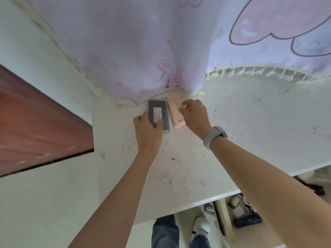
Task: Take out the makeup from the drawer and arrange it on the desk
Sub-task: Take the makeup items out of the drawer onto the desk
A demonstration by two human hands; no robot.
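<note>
A dark rectangular makeup palette (157, 110) with a white label lies flat on the white desk (179, 158), close to the curtain's hem. My left hand (147, 128) grips its near end, thumb on top and fingers at its left edge. Right beside the palette lies a pale pink tube (176, 114). My right hand (194, 116) pinches that tube from the right side with curled fingers. An open drawer (240, 212) below the desk's right front holds several makeup items, among them a dark case (248, 221).
A pink and lilac cartoon curtain (143, 51) with a cream fringe hangs over the back of the desk. A reddish wooden panel (35, 126) lies at the left. My legs and a white shoe (200, 230) show under the desk edge. A grey watch (215, 136) sits on my right wrist.
</note>
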